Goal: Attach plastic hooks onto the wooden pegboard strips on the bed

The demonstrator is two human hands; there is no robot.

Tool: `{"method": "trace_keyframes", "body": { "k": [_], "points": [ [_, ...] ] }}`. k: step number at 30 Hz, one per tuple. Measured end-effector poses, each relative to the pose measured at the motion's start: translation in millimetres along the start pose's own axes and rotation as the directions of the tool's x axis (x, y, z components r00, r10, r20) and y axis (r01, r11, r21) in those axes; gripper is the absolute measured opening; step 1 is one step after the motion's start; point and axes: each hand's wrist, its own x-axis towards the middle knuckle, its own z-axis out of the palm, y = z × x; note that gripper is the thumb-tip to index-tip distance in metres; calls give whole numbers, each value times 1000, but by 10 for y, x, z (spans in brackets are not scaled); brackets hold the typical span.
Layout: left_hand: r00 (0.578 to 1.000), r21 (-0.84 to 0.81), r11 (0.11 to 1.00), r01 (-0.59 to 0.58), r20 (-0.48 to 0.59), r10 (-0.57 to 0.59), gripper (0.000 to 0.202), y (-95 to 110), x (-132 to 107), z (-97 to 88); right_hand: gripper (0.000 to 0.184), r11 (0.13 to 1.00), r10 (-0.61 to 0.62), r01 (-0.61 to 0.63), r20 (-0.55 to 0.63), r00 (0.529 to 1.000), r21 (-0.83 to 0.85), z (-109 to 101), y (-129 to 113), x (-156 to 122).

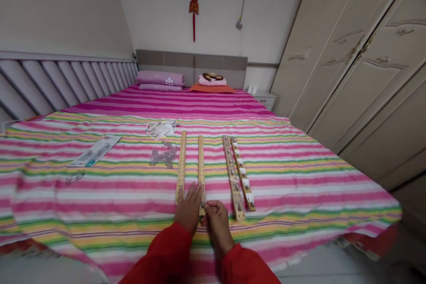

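While both hands work at the near edge of the striped sheet (299,177), the head view shows a slim wooden strip (201,159), dotted with holes, lying between them. Its long axis runs nearly straight away from the person, toward the headboard (219,69), so only the near end is within the fingers' reach and the rest stretches out ahead. At that end sits a small metal piece (203,204). The right hand (217,221) is nearer to it, coming in from the strip's right side with its fingers curled and the fingertips against the end; whether they pinch the metal piece or merely touch it, I cannot tell. The left hand (189,207) comes from the other side, open and palm down, its fingers extended forward across the gap between this strip and a second wooden strip (181,159), which lies roughly parallel on the left.

To the right, apart from the hands, two more strips lie close together and slant slightly: one with clear-backed hooks (230,161), the other with white-backed hooks (242,171). Left of the bare wood are a scatter of clear plastic pieces (165,155), a heap of white bits (161,129) and a flat package (96,151).
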Motion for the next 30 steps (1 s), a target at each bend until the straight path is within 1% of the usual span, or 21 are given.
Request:
{"method": "trace_keyframes", "body": {
  "k": [3, 8, 11, 13, 15, 16, 17, 19, 20, 21, 22, 24, 27, 30],
  "points": [
    [1000, 17, 1000, 16, -9, -16, 66, 12, 24, 31, 46, 1000, -16, 16, 4, 1000, 11, -5, 3, -2],
    [997, 2, 998, 56, 50, -56, 68, 54, 54, -33, 47, 1000, -13, 13, 18, 1000, 17, -28, 0, -17],
    [996, -65, 997, 50, 79, -44, 69, 53, 51, -104, 48, 999, 3, -4, 12, 1000, 32, -52, -6, -31],
    [999, -152, 988, 19, 52, -11, 70, -11, 55, -155, 49, 999, 21, -22, 26, 999, 50, -78, -8, -37],
    [998, -249, 968, -35, -63, 20, 69, -162, 88, -215, 51, 997, 44, -47, 51, 998, 66, -111, -6, -45],
    [989, -295, 954, -57, -148, 14, 66, -273, 118, -248, 52, 996, 52, -56, 59, 997, 68, -128, -4, -51],
    [971, -337, 939, -74, -238, -9, 59, -403, 158, -282, 52, 996, 54, -58, 62, 997, 65, -145, -2, -60],
    [919, -404, 914, -27, -369, -136, 47, -695, 257, -346, 53, 998, 48, -50, 58, 997, 48, -178, 1, -88],
    [890, -420, 907, 13, -409, -203, 42, -841, 311, -372, 53, 999, 38, -40, 56, 998, 36, -192, 0, -106],
    [864, -430, 901, 49, -434, -255, 38, -975, 364, -393, 52, 999, 26, -28, 55, 998, 25, -205, -3, -126],
    [849, -437, 897, 65, -449, -280, 35, -1093, 413, -408, 51, 1000, 15, -16, 54, 998, 15, -216, -7, -146],
    [834, -438, 896, 75, -465, -297, 33, -1265, 497, -422, 48, 1000, -7, 7, 48, 999, 1, -236, -21, -181],
    [844, -431, 899, 81, -450, -292, 29, -1381, 585, -425, 45, 1000, -26, 27, 44, 999, -15, -263, -49, -211],
    [856, -439, 895, 77, -431, -286, 20, -1405, 629, -432, 45, 999, -42, 43, 46, 998, -32, -292, -67, -218]
  ]
}}
